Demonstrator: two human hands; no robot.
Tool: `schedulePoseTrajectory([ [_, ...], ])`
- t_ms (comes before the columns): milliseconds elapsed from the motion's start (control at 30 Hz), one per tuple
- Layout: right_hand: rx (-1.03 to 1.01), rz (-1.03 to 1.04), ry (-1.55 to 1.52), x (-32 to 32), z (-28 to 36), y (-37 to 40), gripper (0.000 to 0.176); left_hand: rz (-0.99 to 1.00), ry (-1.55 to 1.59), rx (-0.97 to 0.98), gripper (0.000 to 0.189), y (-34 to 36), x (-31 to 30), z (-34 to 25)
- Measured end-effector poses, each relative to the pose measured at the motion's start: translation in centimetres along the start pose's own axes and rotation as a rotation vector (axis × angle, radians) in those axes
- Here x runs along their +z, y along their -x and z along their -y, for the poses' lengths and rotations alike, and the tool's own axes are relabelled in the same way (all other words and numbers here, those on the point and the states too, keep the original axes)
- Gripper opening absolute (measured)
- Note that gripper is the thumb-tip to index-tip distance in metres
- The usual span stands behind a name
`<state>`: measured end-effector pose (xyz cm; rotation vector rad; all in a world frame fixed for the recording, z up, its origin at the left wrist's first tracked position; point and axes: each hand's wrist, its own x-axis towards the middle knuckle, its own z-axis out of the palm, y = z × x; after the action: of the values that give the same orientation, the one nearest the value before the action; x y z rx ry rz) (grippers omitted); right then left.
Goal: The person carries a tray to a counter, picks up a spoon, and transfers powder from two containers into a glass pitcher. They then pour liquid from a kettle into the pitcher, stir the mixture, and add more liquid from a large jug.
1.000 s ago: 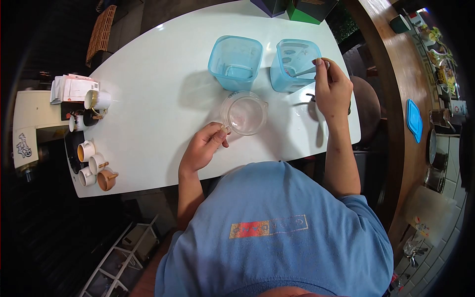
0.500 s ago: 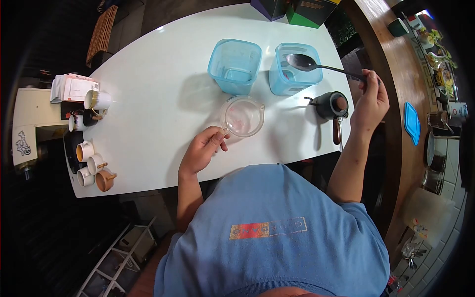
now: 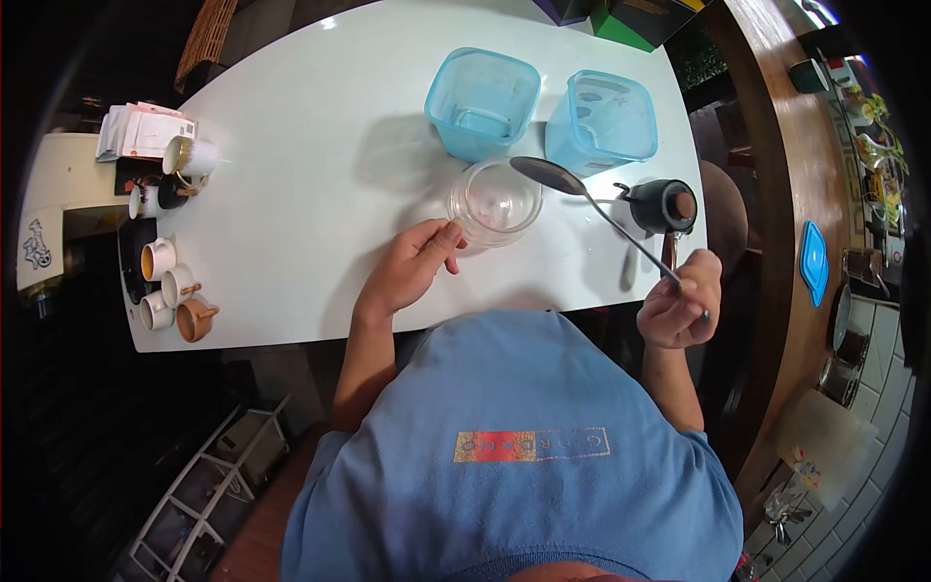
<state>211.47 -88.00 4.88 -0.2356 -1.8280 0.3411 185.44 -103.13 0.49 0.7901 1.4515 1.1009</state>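
Nearest you and right of the glass cup (image 3: 495,202), your right hand (image 3: 679,310) has its fingers curled shut round the end of the spoon (image 3: 611,221), held long so the bowl hangs at the cup's far right rim. Your left hand (image 3: 407,267) rests on the desk (image 3: 310,175), half-bent fingers pinching the cup's near left side, likely to steady it. A small black pot (image 3: 664,206) stands right of the cup, and beyond it a blue tub (image 3: 482,102) and a second blue tub (image 3: 603,121) sit open.

I can read nothing for certain here. The person's blue shirt (image 3: 504,504) carries a coloured strip of letters (image 3: 532,445), too blurred to spell out. Papers (image 3: 145,133) beside the bench (image 3: 320,145) show print too small to read.
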Motion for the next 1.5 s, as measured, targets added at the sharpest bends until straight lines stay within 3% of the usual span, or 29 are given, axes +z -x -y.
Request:
schedulePoseTrajectory([
  [133,0.069,-0.166,0.036,-0.7,-1.0,-0.9,0.028,0.014,-0.072,0.076,0.035,0.2,-0.5,0.3],
  [167,0.176,-0.336,-0.026,-0.3,-1.1,-1.4,0.029,0.010,-0.072,0.106,0.034,0.2,-0.6,0.5],
  [233,0.253,-0.540,0.361,0.5,-1.5,-3.3,0.025,0.024,-0.089,0.113,0.033,0.2,-1.0,1.2],
  [267,0.257,-0.543,0.366,0.7,-1.8,-4.1,0.025,0.032,-0.102,0.125,0.032,0.2,-1.2,1.4],
  [333,0.533,-0.520,0.074,1.0,-2.6,-5.1,0.022,0.045,-0.053,0.132,0.031,0.3,-1.4,1.6],
  [367,0.532,-0.522,0.075,1.1,-3.5,-5.1,0.022,0.053,-0.001,0.143,0.030,0.3,-1.5,1.7],
  [500,0.647,-0.122,0.213,2.8,-6.0,-5.3,0.018,0.051,0.025,0.148,0.030,0.4,-1.2,1.4],
  [533,0.658,-0.089,0.216,3.5,-6.5,-5.2,0.018,0.031,0.042,0.144,0.028,0.5,-1.1,1.2],
  [567,0.542,0.013,0.402,3.8,-7.2,-5.1,0.017,0.012,0.058,0.139,0.027,0.6,-1.0,1.0],
  [767,0.461,0.181,0.470,5.3,-7.3,-5.9,0.017,0.016,0.037,0.121,0.028,0.7,-1.3,1.3],
  [933,0.439,0.182,0.474,5.7,-7.6,-5.8,0.017,0.007,0.056,0.120,0.028,0.8,-1.2,1.1],
  [1133,0.678,0.085,0.393,5.4,-7.5,-5.3,0.021,-0.005,0.037,0.079,0.031,0.8,-1.3,1.2],
  [1200,0.835,-0.071,0.229,4.9,-7.6,-5.2,0.023,-0.005,0.027,0.064,0.032,0.8,-1.3,1.2],
  [1500,0.846,-0.400,0.040,-0.2,-5.6,-7.0,0.023,0.046,0.012,0.023,0.037,0.3,-1.3,0.8],
])
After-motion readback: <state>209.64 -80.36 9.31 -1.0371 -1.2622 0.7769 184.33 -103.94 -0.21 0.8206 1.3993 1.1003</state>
